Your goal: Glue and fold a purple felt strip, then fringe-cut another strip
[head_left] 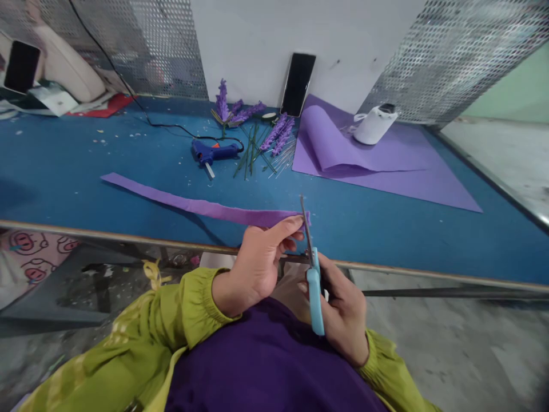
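Observation:
My left hand (261, 257) pinches a long purple felt strip (206, 208) near its right end, thumb on top. The strip stretches away to the left above the blue table. In my right hand (343, 303) is a pair of scissors (315, 286) with light blue handles. Their blades point away from me and lie across the strip's right end, just right of my left thumb. A small bit of purple shows on the far side of the blades. Whether the blades are fully closed I cannot make out.
On the blue table (64, 154) lie a blue glue gun (217, 151) with its cord, purple flower sprigs (278, 133), green stems (253, 151) and a large purple sheet (386, 166). A white spool (375, 125) stands on the sheet. A phone (298, 84) leans against the back panel.

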Tool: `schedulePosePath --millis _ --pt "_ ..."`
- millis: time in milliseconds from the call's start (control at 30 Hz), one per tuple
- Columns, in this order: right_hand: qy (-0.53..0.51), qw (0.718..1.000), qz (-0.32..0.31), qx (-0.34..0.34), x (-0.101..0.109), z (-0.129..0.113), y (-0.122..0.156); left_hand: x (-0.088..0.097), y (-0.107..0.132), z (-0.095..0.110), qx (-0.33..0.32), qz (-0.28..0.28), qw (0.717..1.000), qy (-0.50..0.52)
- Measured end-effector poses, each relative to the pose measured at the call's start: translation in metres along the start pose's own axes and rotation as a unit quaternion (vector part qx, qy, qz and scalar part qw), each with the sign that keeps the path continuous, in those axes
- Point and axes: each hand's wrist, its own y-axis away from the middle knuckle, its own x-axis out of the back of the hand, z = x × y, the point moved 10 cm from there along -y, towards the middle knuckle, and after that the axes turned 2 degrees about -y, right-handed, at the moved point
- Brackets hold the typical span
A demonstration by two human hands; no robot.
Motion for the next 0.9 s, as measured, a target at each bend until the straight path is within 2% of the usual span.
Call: schedulePosePath --millis 700,900 --pt "0.029 0.999 0.004 -0.016 0.0004 0.008 0.0029 -0.0016 -0.0016 -0.001 0.027 -0.029 0.999 -0.009" --pt "-0.008 1.0 0.01 -0.019 0.0013 0.0031 -0.0005 -0.0035 -0.0024 -0.0011 0.031 -0.039 0.999 -0.007"
